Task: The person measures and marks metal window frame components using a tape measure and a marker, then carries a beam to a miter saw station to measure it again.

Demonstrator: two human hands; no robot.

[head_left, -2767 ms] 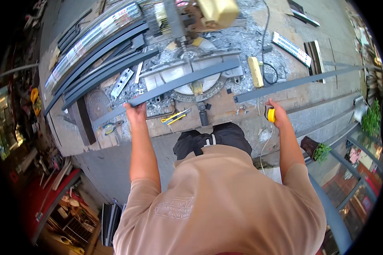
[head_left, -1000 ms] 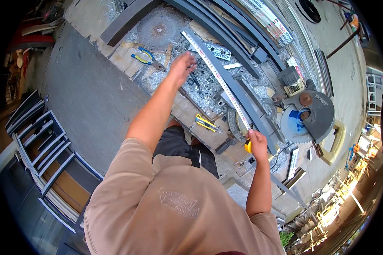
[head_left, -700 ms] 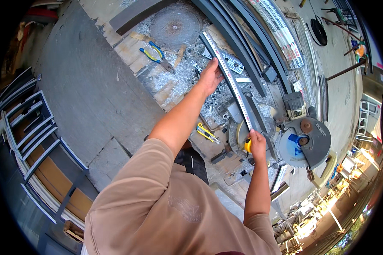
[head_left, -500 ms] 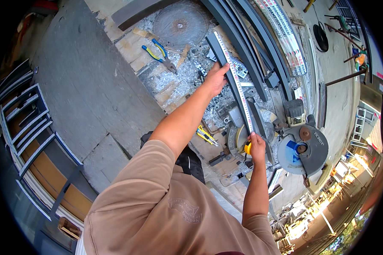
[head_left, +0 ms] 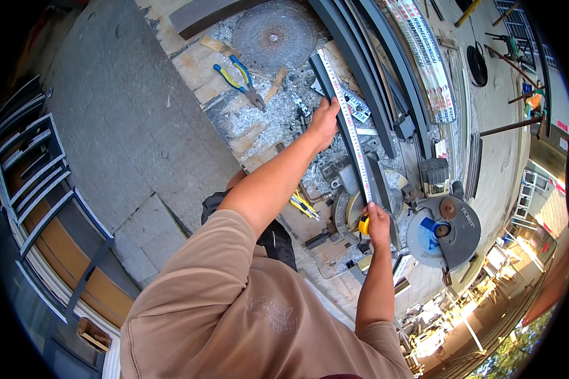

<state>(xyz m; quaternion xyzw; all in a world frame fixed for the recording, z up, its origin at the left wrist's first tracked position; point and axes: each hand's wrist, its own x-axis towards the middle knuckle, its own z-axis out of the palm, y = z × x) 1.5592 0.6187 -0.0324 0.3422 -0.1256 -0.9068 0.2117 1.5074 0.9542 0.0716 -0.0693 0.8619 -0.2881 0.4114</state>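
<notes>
A dark grey metal profile (head_left: 324, 77) lies slantwise in front of me, above the metal-strewn bench. My left hand (head_left: 324, 124) grips it partway along, fingers wrapped round its edge. Along its length runs the extended white blade of a tape measure (head_left: 349, 128), whose yellow case (head_left: 364, 225) sits at the near end. My right hand (head_left: 378, 226) is closed on that case, with the thumb beside the blade where it comes out. The palm hides part of the case.
Yellow-blue pliers (head_left: 243, 83) and a yellow utility knife (head_left: 303, 205) lie left of the profile. A round saw blade (head_left: 273, 38) rests at the back. More grey profiles (head_left: 354, 69) stretch along the right, beyond them wrapped bars (head_left: 427, 60). A mitre saw (head_left: 458, 230) stands at right.
The whole view has shifted slightly. Both hands keep their hold on the profile and the tape measure, with little visible movement along them.
</notes>
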